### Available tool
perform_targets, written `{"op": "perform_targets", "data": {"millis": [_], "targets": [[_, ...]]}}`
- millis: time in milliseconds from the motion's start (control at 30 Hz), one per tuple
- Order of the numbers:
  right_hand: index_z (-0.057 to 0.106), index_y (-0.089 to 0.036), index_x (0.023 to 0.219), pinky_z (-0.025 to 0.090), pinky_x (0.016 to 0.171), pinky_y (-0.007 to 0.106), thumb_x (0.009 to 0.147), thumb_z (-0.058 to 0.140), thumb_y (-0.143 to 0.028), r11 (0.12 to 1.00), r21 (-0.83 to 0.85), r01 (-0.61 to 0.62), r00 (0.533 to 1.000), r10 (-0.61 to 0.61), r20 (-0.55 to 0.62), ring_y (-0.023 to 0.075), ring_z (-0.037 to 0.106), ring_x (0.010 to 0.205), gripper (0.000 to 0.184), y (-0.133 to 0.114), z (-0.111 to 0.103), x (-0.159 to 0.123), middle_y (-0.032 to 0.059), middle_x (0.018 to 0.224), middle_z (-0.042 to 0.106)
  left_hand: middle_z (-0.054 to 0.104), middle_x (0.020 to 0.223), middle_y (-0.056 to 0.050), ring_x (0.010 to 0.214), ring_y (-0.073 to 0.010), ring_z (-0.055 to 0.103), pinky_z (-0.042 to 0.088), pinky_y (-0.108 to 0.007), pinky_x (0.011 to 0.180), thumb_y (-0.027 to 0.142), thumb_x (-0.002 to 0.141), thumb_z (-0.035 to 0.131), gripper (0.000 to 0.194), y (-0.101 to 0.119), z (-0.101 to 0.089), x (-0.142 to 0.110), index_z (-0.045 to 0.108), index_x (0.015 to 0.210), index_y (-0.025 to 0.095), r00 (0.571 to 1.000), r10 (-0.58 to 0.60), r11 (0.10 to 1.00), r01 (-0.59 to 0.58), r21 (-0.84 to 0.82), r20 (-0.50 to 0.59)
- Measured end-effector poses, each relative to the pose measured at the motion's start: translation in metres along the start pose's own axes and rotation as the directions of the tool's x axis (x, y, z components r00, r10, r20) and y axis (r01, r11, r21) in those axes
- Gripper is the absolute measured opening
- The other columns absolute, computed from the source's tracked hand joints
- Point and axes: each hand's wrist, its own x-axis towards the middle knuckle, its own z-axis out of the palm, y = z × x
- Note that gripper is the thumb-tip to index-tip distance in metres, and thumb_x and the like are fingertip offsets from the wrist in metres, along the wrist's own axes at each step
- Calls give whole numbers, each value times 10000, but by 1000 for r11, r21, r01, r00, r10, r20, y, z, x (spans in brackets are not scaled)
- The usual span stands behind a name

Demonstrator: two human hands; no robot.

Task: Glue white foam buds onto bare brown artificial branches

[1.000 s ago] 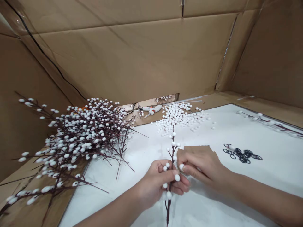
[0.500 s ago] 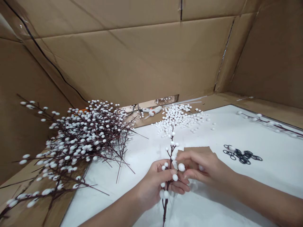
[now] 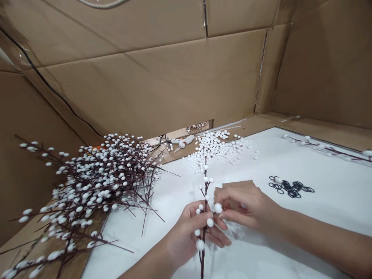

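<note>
My left hand [image 3: 193, 230] is closed around the brown stem of an artificial berry branch [image 3: 202, 254], which stands nearly upright with white berries along its twigs. At the right side of that branch, my right hand [image 3: 247, 205] pinches a white foam berry [image 3: 218, 208] at its fingertips, close to the left thumb. Part of another white berry shows inside the curled right fingers. Partly covered by the right hand, a brown cardboard piece [image 3: 241, 185] lies on the white board [image 3: 255, 252].
A large heap of berry branches [image 3: 101, 178] spreads at the left. Loose white berries [image 3: 215, 145] lie at the back, beside a glue gun [image 3: 183, 141]. Black rings [image 3: 292, 188] lie at the right, with another berry branch [image 3: 328, 149] behind them. Cardboard walls [image 3: 145, 85] surround the board.
The camera view has shifted slightly. My right fingertips have come closer around the white berry beside the stem. My left hand keeps its grip on the branch.
</note>
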Motion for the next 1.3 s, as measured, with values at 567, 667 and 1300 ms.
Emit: {"op": "perform_targets", "data": {"millis": [567, 667, 1300], "targets": [[618, -208, 859, 338, 507, 196, 810, 560, -354, 984, 101, -143, 986, 133, 101, 85, 490, 513, 165, -4, -1, 2, -13, 652, 631, 610, 672, -14, 582, -124, 567, 502, -287, 590, 358, 741, 632, 215, 5, 9, 1, 620, 821, 159, 976, 48, 998, -54, -26, -211], [617, -205, 863, 336, 501, 195, 780, 589, -349, 965, 169, -202, 974, 180, 138, 86, 471, 512, 169, -7, -3, 3, -19, 620, 606, 584, 659, 4, 580, -117, 554, 483, -276, 596, 424, 728, 625, 261, 7, 9, 1, 600, 737, 164, 956, 42, 998, -51, -25, -290], [577, -134, 992, 496, 543, 89, 735, 540, 6, -301, 870, -392, 543, 688, 482, 81, 629, 739, 295, -7, -14, 13, 55, 827, 625, 418, 653, 39, 622, -116, 513, 508, -288, 509, 98, 734, 594, 83, 5, -3, -3, 536, 710, 153, 984, -46, 963, 91, -255, 174]]}}
